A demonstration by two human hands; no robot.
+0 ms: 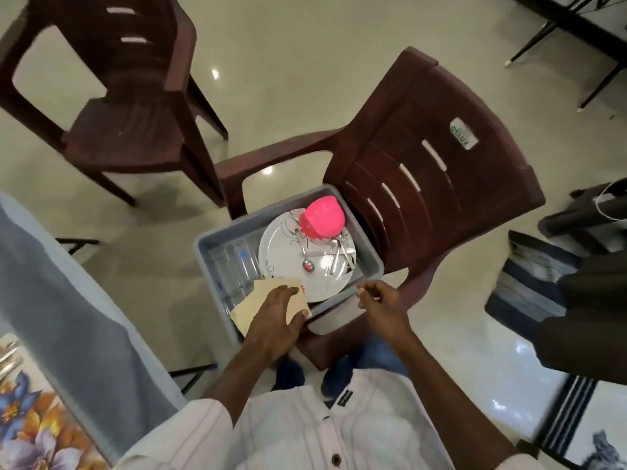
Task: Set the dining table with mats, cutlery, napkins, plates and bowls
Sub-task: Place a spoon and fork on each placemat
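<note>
Left hand (pixel 276 322) grips napkins (pixel 249 308) — over grey tub (pixel 203 239) of plates (pixel 286 249).

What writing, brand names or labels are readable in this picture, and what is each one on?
"DELUX", or close to it: green letters on a pale sticker on the backrest of the near brown chair; blurred, so the ending is unsure.
Black tag on the shirt: pale marks, too small to read.
Blue mark on a glass in the grey tub: too blurred to read.
</note>
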